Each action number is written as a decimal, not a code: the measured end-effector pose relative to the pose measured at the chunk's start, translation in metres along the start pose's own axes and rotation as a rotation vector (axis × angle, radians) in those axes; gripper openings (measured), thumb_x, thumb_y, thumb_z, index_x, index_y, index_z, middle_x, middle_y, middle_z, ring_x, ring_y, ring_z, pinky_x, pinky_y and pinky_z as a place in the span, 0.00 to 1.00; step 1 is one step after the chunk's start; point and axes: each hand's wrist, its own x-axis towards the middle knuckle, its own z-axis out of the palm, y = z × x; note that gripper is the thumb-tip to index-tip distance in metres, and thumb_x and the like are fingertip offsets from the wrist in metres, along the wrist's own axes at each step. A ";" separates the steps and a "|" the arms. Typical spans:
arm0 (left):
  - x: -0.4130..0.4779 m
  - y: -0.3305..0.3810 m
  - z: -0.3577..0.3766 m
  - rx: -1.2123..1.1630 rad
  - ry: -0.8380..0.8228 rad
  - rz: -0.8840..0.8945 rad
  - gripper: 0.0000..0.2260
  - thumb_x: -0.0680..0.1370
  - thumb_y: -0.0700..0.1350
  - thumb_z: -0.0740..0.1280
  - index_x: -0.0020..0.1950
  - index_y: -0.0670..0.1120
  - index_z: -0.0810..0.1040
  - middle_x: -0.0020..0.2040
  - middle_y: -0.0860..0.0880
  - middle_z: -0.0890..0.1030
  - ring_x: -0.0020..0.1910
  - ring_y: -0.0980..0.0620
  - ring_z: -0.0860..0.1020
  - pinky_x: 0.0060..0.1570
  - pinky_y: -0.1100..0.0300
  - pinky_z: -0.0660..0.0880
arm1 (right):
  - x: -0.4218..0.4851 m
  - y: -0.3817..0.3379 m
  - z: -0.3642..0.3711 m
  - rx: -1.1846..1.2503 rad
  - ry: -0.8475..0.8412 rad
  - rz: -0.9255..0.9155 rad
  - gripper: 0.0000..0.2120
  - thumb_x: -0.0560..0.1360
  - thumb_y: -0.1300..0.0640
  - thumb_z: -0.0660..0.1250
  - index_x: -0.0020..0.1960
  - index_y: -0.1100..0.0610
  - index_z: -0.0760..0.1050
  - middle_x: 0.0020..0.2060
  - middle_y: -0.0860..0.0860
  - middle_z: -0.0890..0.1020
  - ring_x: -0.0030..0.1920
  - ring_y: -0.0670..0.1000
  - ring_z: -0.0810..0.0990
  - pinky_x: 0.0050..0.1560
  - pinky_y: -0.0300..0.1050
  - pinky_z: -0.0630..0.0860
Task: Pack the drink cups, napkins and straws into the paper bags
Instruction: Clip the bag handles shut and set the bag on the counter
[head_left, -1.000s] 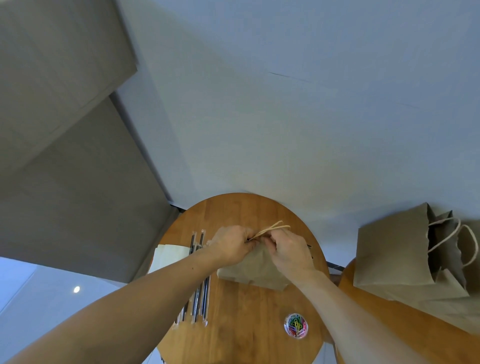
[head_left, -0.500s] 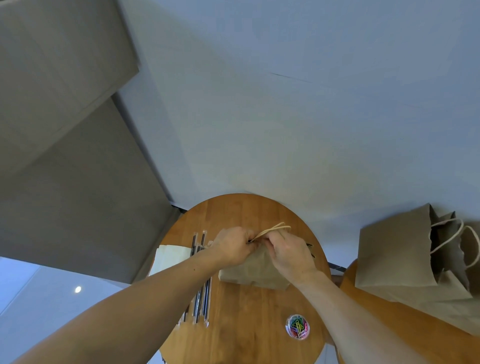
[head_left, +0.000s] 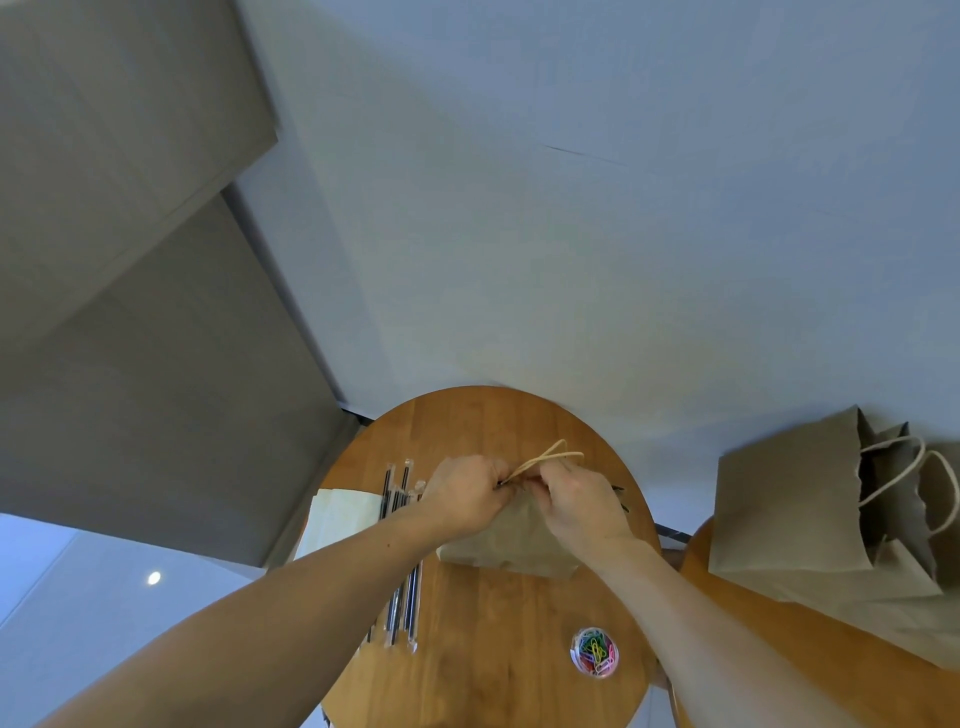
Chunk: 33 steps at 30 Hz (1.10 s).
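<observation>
A brown paper bag (head_left: 511, 540) stands on the round wooden table (head_left: 483, 426). My left hand (head_left: 465, 496) and my right hand (head_left: 582, 499) both pinch its top edge together at the middle, fingers curled. The bag's twine handles (head_left: 550, 460) stick out beyond my fingers. Several black straws in clear wrappers (head_left: 405, 597) lie on the table under my left forearm. A stack of pale napkins (head_left: 340, 519) sits at the table's left edge. No drink cup shows; the bag's inside is hidden.
A small clear tub of coloured paper clips (head_left: 596, 651) sits near the table's front right. On a second wooden table (head_left: 779, 639) at the right lie more brown paper bags (head_left: 795, 504) with twine handles, one open toward the right. A pale wall is behind.
Both hands have stayed at the bag's top edge, with only small finger shifts. The bag and the other things have not visibly moved.
</observation>
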 end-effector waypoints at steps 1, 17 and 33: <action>0.000 0.000 0.000 -0.005 -0.005 0.002 0.08 0.81 0.49 0.62 0.45 0.51 0.78 0.39 0.50 0.79 0.41 0.48 0.77 0.36 0.56 0.66 | -0.001 -0.001 0.001 0.010 0.014 0.002 0.06 0.79 0.59 0.66 0.51 0.58 0.80 0.44 0.54 0.84 0.42 0.56 0.83 0.40 0.52 0.78; 0.002 -0.002 0.011 -0.070 0.053 -0.044 0.10 0.81 0.49 0.62 0.46 0.48 0.80 0.36 0.51 0.79 0.38 0.50 0.77 0.35 0.56 0.69 | 0.004 -0.003 0.000 -0.075 -0.107 0.103 0.08 0.78 0.51 0.66 0.56 0.50 0.76 0.47 0.47 0.85 0.45 0.51 0.83 0.42 0.48 0.78; 0.011 0.004 -0.009 0.129 -0.057 0.012 0.05 0.77 0.55 0.65 0.44 0.56 0.76 0.36 0.56 0.76 0.38 0.52 0.76 0.33 0.60 0.67 | 0.006 -0.004 -0.005 -0.114 -0.190 0.186 0.09 0.79 0.49 0.63 0.59 0.45 0.74 0.47 0.45 0.84 0.45 0.50 0.83 0.44 0.49 0.80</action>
